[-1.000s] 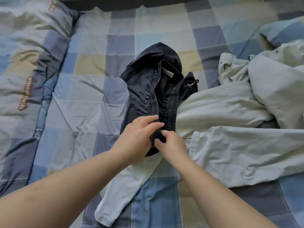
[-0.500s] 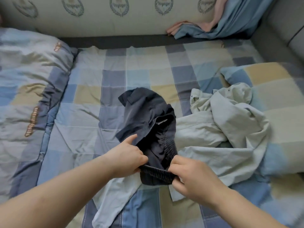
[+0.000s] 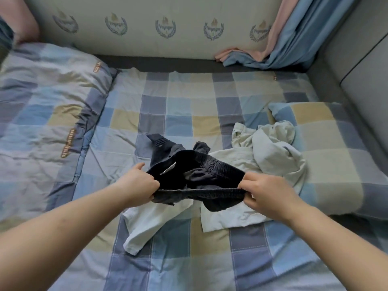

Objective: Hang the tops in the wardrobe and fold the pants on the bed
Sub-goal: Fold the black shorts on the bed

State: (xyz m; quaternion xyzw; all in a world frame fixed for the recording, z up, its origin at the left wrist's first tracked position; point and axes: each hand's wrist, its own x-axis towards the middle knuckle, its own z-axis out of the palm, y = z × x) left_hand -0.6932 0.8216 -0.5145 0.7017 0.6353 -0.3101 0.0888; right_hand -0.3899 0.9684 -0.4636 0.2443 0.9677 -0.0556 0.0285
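Checked bed sheet (image 3: 189, 95) fills the view, padded headboard (image 3: 147, 38) at 12 o'clock, curtain (image 3: 294, 38) at 1 o'clock, quilt (image 3: 48, 106) at 9 o'clock, pillow (image 3: 327, 148) at 3 o'clock.

Dark pants (image 3: 189, 175) sit at frame centre, lifted off the sheet at the near edge. My left hand (image 3: 137, 185) grips the waistband at the 9 o'clock end, fingers curled round the elastic. My right hand (image 3: 266, 194) pinches the other end at 3 o'clock, thumb over the band. Neither hand is free.

Change vs 0.5 s ago: hands were close together on a bunched waistband, now they're well apart and the band is stretched out flat between them, opening facing me. Vs 1 s ago the pants lay in a heap on the sheet w/ both hands just reaching in. View has also tilted up, headboard now visible.

Pale garment (image 3: 262, 164) lies crumpled at 2–3 o'clock of the pants, partly under them, one pale end (image 3: 142, 232) trailing to 6 o'clock. Can't tell if that's a top or pants.

Meaning for task, my read: pants located and oriented by waistband, so fold step is just starting; legs still bunched behind the band, need shaking out or laying flat first. Nothing folded yet. Wardrobe not in view.
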